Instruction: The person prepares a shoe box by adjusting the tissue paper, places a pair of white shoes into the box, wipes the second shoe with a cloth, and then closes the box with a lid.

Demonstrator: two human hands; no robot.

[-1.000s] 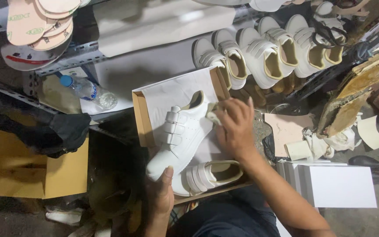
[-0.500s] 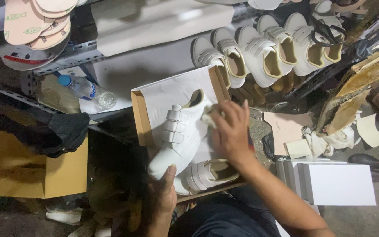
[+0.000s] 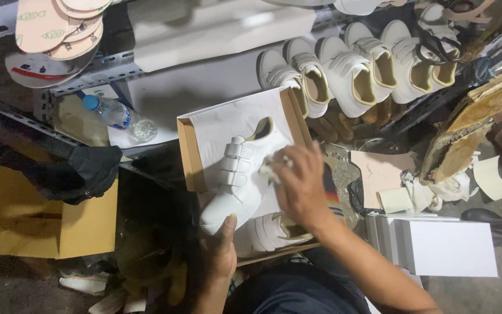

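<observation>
Your left hand's fingers [image 3: 229, 224] are curled shut around the toe of the white strap shoe [image 3: 236, 180], thumb on top, near the open cardboard box's [image 3: 185, 157] front edge. The shoe's long axis runs from that toe up and right across the white paper lining, heel toward the box's far right corner. Your right hand [image 3: 302, 185] lies at the shoe's right side, fingers bunched on a small pale cloth [image 3: 269, 168] pressed against the upper just below the heel opening. So the left hand has the toe and the right sits nearer the heel. A second white shoe [image 3: 265, 231] lies under your right wrist, along the front edge.
</observation>
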